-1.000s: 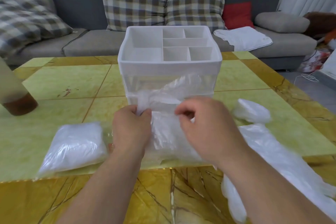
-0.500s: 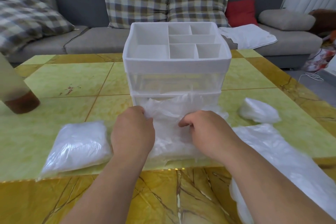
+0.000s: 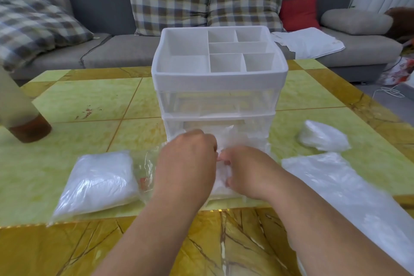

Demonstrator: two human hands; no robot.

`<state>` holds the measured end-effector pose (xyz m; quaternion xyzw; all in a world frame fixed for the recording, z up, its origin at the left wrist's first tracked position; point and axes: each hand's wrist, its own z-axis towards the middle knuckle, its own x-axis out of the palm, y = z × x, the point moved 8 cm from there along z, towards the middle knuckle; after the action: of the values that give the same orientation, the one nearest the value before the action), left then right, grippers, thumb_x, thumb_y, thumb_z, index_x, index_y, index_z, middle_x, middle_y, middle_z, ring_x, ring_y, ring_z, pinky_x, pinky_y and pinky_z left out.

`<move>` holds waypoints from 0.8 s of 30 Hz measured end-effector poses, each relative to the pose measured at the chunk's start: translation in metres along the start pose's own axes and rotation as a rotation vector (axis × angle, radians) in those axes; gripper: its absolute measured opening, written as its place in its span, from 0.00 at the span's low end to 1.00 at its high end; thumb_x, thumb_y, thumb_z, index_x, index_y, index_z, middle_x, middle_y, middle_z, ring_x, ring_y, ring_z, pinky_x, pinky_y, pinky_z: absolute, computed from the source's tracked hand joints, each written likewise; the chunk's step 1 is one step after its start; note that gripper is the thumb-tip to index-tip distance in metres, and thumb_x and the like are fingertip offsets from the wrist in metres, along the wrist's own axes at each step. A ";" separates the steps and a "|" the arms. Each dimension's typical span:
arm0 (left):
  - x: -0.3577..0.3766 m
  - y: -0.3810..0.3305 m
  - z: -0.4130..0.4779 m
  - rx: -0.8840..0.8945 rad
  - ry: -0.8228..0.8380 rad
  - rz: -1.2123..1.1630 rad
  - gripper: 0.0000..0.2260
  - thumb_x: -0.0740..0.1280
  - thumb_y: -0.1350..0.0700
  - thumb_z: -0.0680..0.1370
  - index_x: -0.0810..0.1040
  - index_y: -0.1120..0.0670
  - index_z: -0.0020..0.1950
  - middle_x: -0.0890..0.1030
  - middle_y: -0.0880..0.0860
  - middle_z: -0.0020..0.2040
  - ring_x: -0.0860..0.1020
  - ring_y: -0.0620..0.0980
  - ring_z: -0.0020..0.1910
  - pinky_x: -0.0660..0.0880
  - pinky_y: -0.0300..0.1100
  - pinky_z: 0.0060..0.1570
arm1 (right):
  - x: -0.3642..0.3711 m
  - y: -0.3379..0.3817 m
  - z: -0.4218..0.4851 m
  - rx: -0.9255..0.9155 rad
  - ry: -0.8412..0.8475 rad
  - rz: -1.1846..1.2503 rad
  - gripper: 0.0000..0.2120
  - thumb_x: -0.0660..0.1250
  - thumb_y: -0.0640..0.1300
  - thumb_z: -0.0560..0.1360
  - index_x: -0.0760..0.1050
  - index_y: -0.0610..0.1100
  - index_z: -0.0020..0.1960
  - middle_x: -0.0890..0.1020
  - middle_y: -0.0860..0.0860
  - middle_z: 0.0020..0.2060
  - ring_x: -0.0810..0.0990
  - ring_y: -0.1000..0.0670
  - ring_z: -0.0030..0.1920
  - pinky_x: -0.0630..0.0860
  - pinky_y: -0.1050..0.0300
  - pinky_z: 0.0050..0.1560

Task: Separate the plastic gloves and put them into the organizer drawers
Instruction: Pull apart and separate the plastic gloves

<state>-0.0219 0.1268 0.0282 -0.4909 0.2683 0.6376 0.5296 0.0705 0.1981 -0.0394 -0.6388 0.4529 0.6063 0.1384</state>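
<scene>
We are pressing the gloves (image 3: 220,177) down into the pulled-out lower drawer (image 3: 226,197) at center frame, so we are keeping the film flat and tucking stray edges inside the rim before sliding it shut. Both hands, left (image 3: 187,161) and right (image 3: 243,169), are closing their grip on the thin, crinkled, translucent wad. Behind is standing the organizer (image 3: 219,83); bagged packs are lying on the table (image 3: 89,101) at lower left (image 3: 98,181) and right (image 3: 322,135).

Both hands (image 3: 215,163) on plastic gloves (image 3: 220,177) before organizer (image 3: 219,83)
</scene>
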 end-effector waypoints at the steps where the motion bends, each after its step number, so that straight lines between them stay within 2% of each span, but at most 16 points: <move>1: 0.015 0.000 -0.001 0.020 0.081 0.044 0.06 0.68 0.58 0.78 0.81 0.48 0.46 0.77 0.46 0.42 0.77 0.49 0.40 0.73 0.42 0.35 | -0.001 0.000 0.000 -0.006 -0.013 0.000 0.28 0.69 0.41 0.76 0.70 0.55 0.73 0.74 0.54 0.69 0.74 0.49 0.67 0.72 0.56 0.63; 5: 0.050 0.021 -0.001 -0.045 0.259 0.052 0.07 0.64 0.61 0.79 0.77 0.52 0.43 0.78 0.51 0.42 0.75 0.50 0.39 0.69 0.40 0.37 | -0.002 0.000 -0.002 -0.006 -0.044 0.013 0.27 0.68 0.38 0.75 0.73 0.53 0.72 0.76 0.54 0.68 0.76 0.49 0.65 0.74 0.54 0.64; 8: 0.064 0.022 -0.001 -0.032 0.314 0.053 0.11 0.63 0.63 0.77 0.70 0.53 0.36 0.74 0.51 0.38 0.74 0.51 0.38 0.69 0.41 0.36 | -0.003 -0.003 -0.001 0.006 -0.049 0.042 0.24 0.68 0.41 0.76 0.73 0.51 0.72 0.75 0.54 0.69 0.76 0.50 0.65 0.73 0.57 0.63; 9: 0.066 0.020 -0.001 -0.031 0.325 0.038 0.10 0.63 0.64 0.76 0.72 0.53 0.37 0.74 0.50 0.38 0.76 0.52 0.39 0.70 0.41 0.36 | -0.006 -0.006 -0.001 0.016 -0.067 0.071 0.22 0.68 0.42 0.77 0.74 0.51 0.71 0.76 0.54 0.68 0.76 0.51 0.65 0.73 0.58 0.63; 12: 0.067 0.017 0.002 -0.014 0.346 0.012 0.11 0.63 0.65 0.75 0.79 0.51 0.48 0.78 0.50 0.47 0.80 0.52 0.46 0.74 0.42 0.41 | -0.017 -0.013 -0.005 0.039 -0.171 0.120 0.18 0.64 0.42 0.80 0.76 0.51 0.68 0.77 0.54 0.67 0.76 0.51 0.65 0.72 0.57 0.64; 14: 0.066 0.014 0.003 0.018 0.338 -0.010 0.15 0.63 0.66 0.75 0.78 0.49 0.55 0.78 0.48 0.53 0.81 0.53 0.52 0.77 0.44 0.46 | -0.023 -0.011 -0.007 0.035 -0.219 0.021 0.18 0.63 0.37 0.79 0.79 0.51 0.65 0.79 0.53 0.64 0.78 0.49 0.62 0.75 0.55 0.62; 16: 0.065 0.011 0.003 0.064 0.339 -0.003 0.21 0.63 0.65 0.75 0.76 0.48 0.64 0.77 0.46 0.62 0.80 0.52 0.57 0.78 0.45 0.52 | -0.025 -0.007 -0.010 0.057 -0.226 -0.109 0.21 0.64 0.31 0.74 0.82 0.50 0.60 0.81 0.51 0.58 0.81 0.47 0.56 0.79 0.52 0.55; 17: 0.065 0.009 0.002 0.090 0.354 0.018 0.22 0.63 0.65 0.75 0.75 0.47 0.66 0.76 0.45 0.64 0.79 0.52 0.58 0.78 0.45 0.52 | -0.024 -0.006 -0.011 0.074 -0.210 -0.154 0.23 0.64 0.29 0.72 0.82 0.49 0.59 0.82 0.50 0.57 0.81 0.46 0.54 0.80 0.51 0.53; 20: 0.068 0.006 0.000 0.133 0.401 0.050 0.20 0.63 0.63 0.75 0.74 0.47 0.64 0.74 0.44 0.61 0.78 0.51 0.54 0.73 0.44 0.43 | -0.017 0.000 -0.010 0.022 -0.164 -0.169 0.24 0.64 0.29 0.70 0.82 0.50 0.59 0.77 0.50 0.61 0.76 0.45 0.62 0.78 0.51 0.58; 22: 0.070 0.005 -0.001 0.138 0.437 0.059 0.19 0.62 0.62 0.76 0.73 0.46 0.64 0.73 0.45 0.61 0.76 0.51 0.52 0.70 0.43 0.42 | -0.011 0.001 -0.008 -0.024 -0.119 -0.146 0.23 0.64 0.32 0.73 0.80 0.51 0.63 0.73 0.50 0.64 0.70 0.45 0.67 0.75 0.51 0.62; 24: 0.073 0.005 -0.001 0.134 0.470 0.061 0.19 0.62 0.62 0.76 0.72 0.46 0.65 0.72 0.46 0.62 0.73 0.52 0.51 0.68 0.44 0.44 | -0.005 -0.002 -0.005 -0.018 -0.046 -0.083 0.24 0.64 0.35 0.74 0.75 0.51 0.67 0.71 0.49 0.65 0.68 0.45 0.67 0.73 0.52 0.63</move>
<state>-0.0233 0.1540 -0.0395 -0.5811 0.4406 0.5025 0.4645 0.0756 0.1974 -0.0346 -0.6441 0.4170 0.6188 0.1682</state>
